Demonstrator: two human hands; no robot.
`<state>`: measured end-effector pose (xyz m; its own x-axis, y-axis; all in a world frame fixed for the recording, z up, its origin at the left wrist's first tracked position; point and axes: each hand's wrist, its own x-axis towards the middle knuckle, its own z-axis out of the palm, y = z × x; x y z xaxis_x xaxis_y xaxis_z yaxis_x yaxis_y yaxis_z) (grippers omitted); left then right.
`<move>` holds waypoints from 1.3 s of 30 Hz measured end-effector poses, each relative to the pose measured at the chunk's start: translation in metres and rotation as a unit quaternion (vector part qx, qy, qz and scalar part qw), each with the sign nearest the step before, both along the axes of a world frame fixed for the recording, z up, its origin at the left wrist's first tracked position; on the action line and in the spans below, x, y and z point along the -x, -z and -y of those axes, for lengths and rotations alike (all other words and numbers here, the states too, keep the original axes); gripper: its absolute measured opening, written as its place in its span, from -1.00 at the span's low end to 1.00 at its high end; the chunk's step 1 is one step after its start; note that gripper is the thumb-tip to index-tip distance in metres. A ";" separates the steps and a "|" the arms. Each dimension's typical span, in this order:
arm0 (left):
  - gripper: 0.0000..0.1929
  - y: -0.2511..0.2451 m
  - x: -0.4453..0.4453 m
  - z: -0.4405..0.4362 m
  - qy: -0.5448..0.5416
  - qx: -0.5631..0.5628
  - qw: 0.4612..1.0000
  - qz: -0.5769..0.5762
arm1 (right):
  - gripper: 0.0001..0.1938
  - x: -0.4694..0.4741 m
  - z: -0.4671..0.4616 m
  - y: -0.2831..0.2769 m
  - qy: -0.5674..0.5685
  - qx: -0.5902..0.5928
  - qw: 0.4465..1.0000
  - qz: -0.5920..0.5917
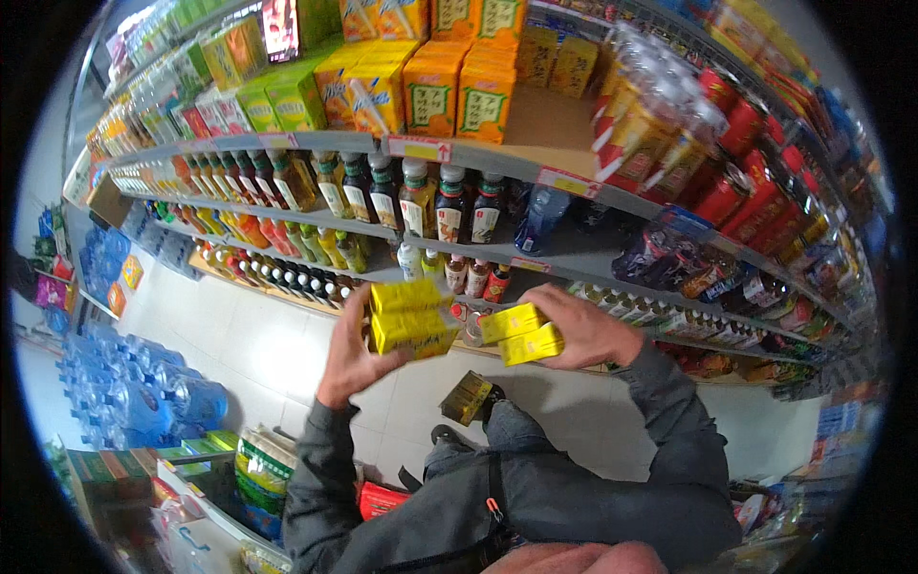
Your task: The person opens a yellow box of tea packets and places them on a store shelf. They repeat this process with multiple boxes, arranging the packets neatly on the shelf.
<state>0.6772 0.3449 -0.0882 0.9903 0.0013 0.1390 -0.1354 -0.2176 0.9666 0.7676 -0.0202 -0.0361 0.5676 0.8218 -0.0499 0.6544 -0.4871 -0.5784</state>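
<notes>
My left hand grips a block of yellow drink cartons, thumb along the near side and fingers around the left. Close by on the right, my right hand holds a smaller pair of yellow cartons by their right end. A gap separates the two groups. Both hands are raised in front of the shelves. Below them, a yellow-and-dark box lies on the tiled floor beside my shoe.
Ahead, the upper shelf bears orange cartons and shrink-wrapped cans. Dark bottles line the tier beneath. Large blue water bottles stand on the floor at the left. A bag stands near my left elbow.
</notes>
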 end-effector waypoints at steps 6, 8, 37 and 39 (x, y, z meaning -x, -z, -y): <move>0.02 -0.206 -0.083 0.060 0.059 -0.309 0.895 0.315 | -0.14 0.022 0.063 -0.123 0.092 -0.036 0.984 0.151; -0.02 -0.247 -0.121 0.096 0.089 -0.361 0.843 0.388 | -0.12 0.029 0.080 -0.138 0.114 -0.039 0.976 0.181; -0.65 -0.208 -0.357 0.189 -0.049 -0.660 0.642 0.386 | -0.11 -0.020 0.107 -0.223 0.055 -0.038 0.959 0.277; -0.65 -0.217 -0.318 0.172 -0.044 -0.614 0.658 0.434 | -0.11 -0.030 0.097 -0.242 0.042 -0.049 0.950 0.304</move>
